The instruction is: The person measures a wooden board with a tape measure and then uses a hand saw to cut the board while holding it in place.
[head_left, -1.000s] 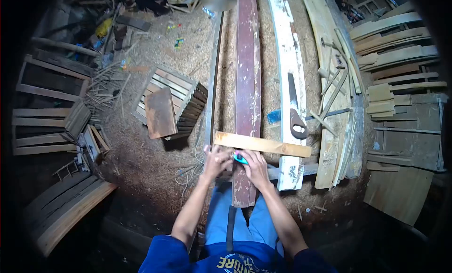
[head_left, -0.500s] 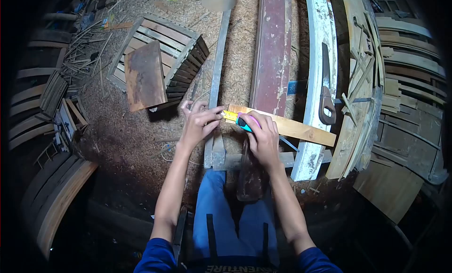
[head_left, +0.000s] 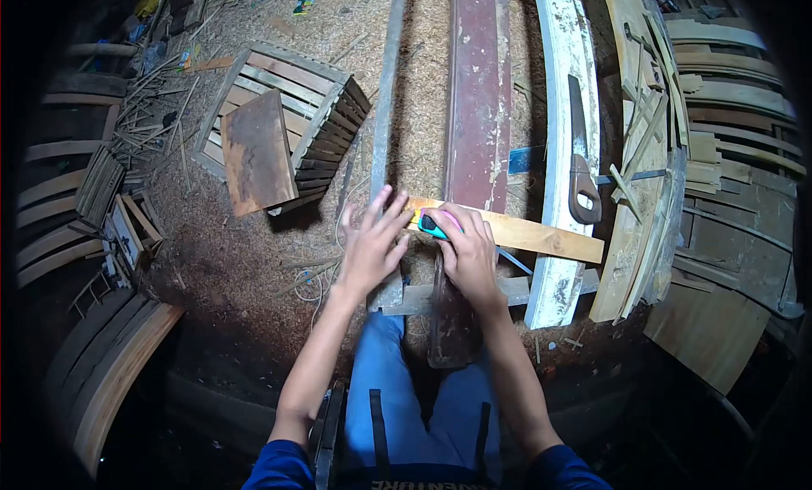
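My right hand (head_left: 470, 249) is wrapped round a teal and pink tape measure (head_left: 433, 225), close to the left end of a light wooden board (head_left: 541, 235). A short bit of yellow tape shows at its left side. My left hand (head_left: 370, 240) has its fingers spread beside the board's left end, with nothing visibly held. The board lies across a dark red beam (head_left: 480, 109) and a white-painted beam (head_left: 558, 152). Under my right hand, a dark wooden piece (head_left: 452, 325) points toward my legs.
A handsaw (head_left: 582, 169) rests on the white beam. At the left, a brown panel (head_left: 258, 156) leans on a slatted wooden crate (head_left: 326, 76). Wood strips (head_left: 647, 135) lie to the right, and a curved plank stack (head_left: 118, 380) is at the lower left.
My left hand has moved away from the tape's end, its fingers now more spread. The visible tape is shorter, and my right hand has shifted slightly left.
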Motion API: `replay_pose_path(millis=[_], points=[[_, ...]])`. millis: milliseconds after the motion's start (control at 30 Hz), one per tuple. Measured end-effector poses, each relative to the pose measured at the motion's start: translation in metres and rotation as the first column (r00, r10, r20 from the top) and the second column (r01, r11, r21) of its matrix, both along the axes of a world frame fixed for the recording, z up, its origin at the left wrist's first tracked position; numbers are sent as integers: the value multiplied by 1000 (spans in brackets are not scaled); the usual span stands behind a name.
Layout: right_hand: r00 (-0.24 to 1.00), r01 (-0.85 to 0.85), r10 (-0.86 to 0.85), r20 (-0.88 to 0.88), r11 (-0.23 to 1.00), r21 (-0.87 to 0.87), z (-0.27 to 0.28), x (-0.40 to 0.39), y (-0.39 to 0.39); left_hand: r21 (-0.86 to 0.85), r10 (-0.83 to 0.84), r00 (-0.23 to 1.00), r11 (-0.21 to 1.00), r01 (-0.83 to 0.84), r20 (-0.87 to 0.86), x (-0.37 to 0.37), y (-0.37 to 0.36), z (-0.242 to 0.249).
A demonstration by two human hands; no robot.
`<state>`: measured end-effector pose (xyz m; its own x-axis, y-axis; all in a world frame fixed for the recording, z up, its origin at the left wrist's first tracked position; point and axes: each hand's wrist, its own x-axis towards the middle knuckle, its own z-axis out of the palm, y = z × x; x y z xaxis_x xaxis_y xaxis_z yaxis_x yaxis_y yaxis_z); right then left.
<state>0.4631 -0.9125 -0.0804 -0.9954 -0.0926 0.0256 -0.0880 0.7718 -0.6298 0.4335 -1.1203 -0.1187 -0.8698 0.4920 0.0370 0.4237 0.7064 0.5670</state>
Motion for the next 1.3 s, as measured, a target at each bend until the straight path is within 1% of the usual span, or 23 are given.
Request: replay_pose_path(millis=[67, 100, 133, 200, 267, 300, 367, 400, 467, 500, 533, 600, 667, 733, 800, 833, 933, 1000, 1067, 1133, 1167, 1267, 1300], points=[[1000, 12, -12, 4, 1000, 2, -4, 0, 4, -52, -16, 999, 998, 18, 44, 16, 20, -9], [1000, -10, 10, -12, 1000, -5, -5, -2, 7, -52, 20, 999, 998, -18, 49, 22, 29, -12], [999, -32, 32, -27, 999, -12, -5, -3, 10, -54, 10, 999, 998, -7, 54, 27, 34, -15], [999, -32, 32, -10, 999, -5, -3, 0, 24, -184, 99, 995, 978, -96, 8, 33, 44, -17], [998, -57, 56, -24, 998, -30, -2, 3, 43, -213, 94, 995, 972, -97, -25, 36, 48, -19], [998, -56, 56, -19, 998, -16, -3, 7, 56, -227, 118, 992, 966, -125, -43, 38, 51, -20], [998, -58, 58, -7, 998, 3, 0, 16, 89, -235, 158, 984, 956, -173, -81, 42, 56, -26], [998, -60, 59, 11, 998, 25, 1, 22, 108, -289, 160, 981, 939, -185, -107, 45, 58, -26], [999, -38, 38, 15, 998, 49, 2, 38, 147, -312, 189, 967, 921, -235, -169, 50, 70, -26], [999, -34, 32, 29, 998, 44, 0, 47, 167, -346, 181, 972, 911, -224, -152, 53, 77, -22], [999, -29, 27, 44, 999, 36, -1, 56, 187, -346, 197, 971, 909, -232, -134, 56, 86, -22], [999, 0, -2, 50, 999, 38, -5, 73, 226, -371, 186, 972, 900, -229, -147, 66, 109, -21], [1000, -10, 9, 25, 999, 48, -13, 91, 267, -379, 176, 970, 897, -229, -169, 77, 144, -22], [1000, 5, -5, 6, 997, 77, -17, 105, 306, -365, 209, 969, 899, -244, -134, 90, 184, -25], [999, 36, -37, 12, 995, 95, -16, 113, 343, -345, 150, 984, 922, -176, -101, 103, 225, -29], [995, 49, -57, 84, 995, 87, -8, 115, 360, -374, 119, 990, 917, -137, -70, 108, 252, -24], [995, 97, -101, 24, 988, 118, -16, 130, 407, -304, 40, 999, 952, -41, -8, 122, 327, -27], [993, 101, -106, 46, 989, 107, -21, 136, 430, -220, -30, 997, 974, 46, 72, 128, 368, -28], [993, 114, -116, 24, 991, 68, -23, 141, 441, -198, -98, 990, 973, 118, 105, 132, 404, -22], [993, 103, -106, 44, 993, 63, -23, 141, 445, -197, -160, 980, 964, 181, 120, 136, 424, -24], [994, 97, -100, 49, 994, 55, -24, 141, 446, -251, -195, 976, 944, 214, 97, 136, 430, -25], [994, 93, -95, 57, 995, 40, -23, 140, 449, -238, -217, 969, 941, 240, 117, 137, 439, -24], [994, 96, -98, 57, 995, 35, -22, 141, 449, -303, -233, 967, 919, 253, 100, 136, 438, -24]])
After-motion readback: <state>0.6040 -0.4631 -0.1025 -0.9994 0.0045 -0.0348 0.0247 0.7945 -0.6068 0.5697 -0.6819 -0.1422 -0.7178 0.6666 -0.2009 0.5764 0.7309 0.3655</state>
